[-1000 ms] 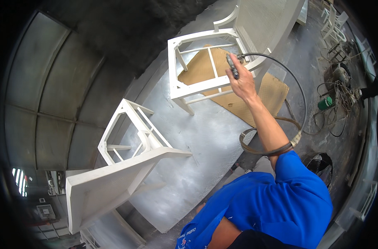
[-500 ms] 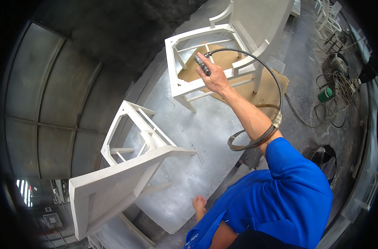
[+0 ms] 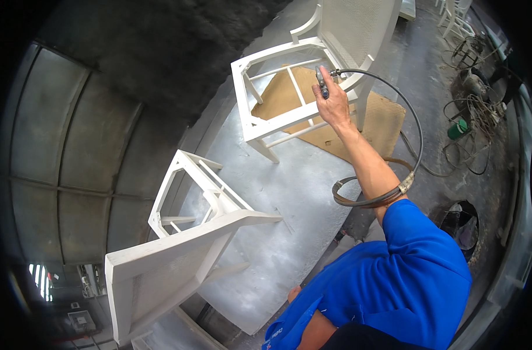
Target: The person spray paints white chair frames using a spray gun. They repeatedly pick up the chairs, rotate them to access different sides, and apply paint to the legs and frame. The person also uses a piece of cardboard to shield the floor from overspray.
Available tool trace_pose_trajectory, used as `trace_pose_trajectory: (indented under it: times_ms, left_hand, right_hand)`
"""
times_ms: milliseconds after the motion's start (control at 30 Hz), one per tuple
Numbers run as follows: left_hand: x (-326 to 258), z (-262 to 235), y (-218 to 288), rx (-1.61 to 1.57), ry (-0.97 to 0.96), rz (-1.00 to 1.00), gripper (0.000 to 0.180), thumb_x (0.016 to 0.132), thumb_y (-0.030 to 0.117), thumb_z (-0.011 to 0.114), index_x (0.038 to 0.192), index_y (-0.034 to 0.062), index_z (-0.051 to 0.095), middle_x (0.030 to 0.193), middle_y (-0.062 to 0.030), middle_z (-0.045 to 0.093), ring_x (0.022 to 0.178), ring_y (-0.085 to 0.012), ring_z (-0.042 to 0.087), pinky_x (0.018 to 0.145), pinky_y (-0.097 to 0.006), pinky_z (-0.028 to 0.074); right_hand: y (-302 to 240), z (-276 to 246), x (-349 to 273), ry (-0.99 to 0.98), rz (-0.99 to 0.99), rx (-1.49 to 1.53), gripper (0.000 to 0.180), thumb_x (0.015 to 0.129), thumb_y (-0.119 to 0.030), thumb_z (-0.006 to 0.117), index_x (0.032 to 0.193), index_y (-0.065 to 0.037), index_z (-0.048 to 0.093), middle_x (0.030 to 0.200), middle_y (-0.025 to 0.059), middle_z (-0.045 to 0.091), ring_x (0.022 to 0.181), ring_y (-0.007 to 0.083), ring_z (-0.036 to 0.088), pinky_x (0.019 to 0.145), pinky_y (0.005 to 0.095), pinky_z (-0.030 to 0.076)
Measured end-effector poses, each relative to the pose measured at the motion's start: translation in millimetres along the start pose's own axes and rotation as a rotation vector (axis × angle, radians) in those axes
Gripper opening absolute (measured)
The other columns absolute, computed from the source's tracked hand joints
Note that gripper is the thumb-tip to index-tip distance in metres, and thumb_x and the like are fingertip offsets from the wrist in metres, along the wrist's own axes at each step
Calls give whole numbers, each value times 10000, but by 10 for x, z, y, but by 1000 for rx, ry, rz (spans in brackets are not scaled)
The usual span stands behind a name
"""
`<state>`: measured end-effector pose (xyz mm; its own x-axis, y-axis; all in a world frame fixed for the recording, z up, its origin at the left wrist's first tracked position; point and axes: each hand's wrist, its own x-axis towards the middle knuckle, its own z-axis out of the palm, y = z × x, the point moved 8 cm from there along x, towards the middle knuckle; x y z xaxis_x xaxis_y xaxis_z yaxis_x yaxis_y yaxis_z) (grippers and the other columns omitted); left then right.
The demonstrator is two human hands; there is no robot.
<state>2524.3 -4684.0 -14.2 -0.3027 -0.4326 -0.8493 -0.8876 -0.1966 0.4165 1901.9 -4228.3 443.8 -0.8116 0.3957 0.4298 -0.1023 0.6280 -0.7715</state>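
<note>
My right hand is wrapped round a small dark metal spray gun, held over the seat frame of a white armchair, close to its near arm. A black hose runs from the gun, arcs to the right and loops round my right forearm. The armchair has a woven back and an open seat frame. Low beside my blue shirt, my left hand shows only in part, its fingers hidden. A second white chair, also with an open seat frame, stands tilted-looking at the left.
Brown cardboard lies under the armchair on a grey platform. A panelled wall rises at the left. Tangled hoses, a green container and a dark bin are on the floor at the right. More white chairs stand far off.
My right hand has carried the spray gun rightward across the armchair seat, toward the near arm. The hose swung with it. My left hand has drawn back behind my shirt.
</note>
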Motion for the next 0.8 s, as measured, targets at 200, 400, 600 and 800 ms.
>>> trace_pose_trajectory:
  times_ms: [200,400,600,800]
  left_hand:
    - [-67,-128,132,-107,-89,-19,320,1038,281,635,1236,29,642,976,-103,734,792,-190,684,694,-354,576]
    - [-332,-16,476,-104,-27,23,351,1046,292,623,1318,73,593,1036,-81,719,815,-178,681,699,-338,579]
    - [-251,339,280,-45,-49,17,322,1037,265,634,1262,35,632,1000,-99,727,806,-201,681,707,-364,576]
    - [-122,1026,373,427,-219,156,292,1024,290,599,992,23,713,796,-113,702,716,-216,652,661,-387,543]
  right_hand:
    - [-274,429,-55,-135,-123,110,595,1030,-430,615,1577,-275,442,1145,179,727,1049,322,714,926,441,568]
    - [-705,694,-181,-339,-156,319,594,1018,-382,618,1558,-201,450,1340,236,648,1224,408,632,1033,451,514]
    - [-783,-132,-439,-395,-249,430,616,993,-272,672,1561,-185,450,1386,228,627,1224,409,630,1025,445,510]
    - [-35,-1966,-854,-490,-355,173,709,935,-163,723,1576,-152,420,1188,214,667,1052,413,648,915,452,525]
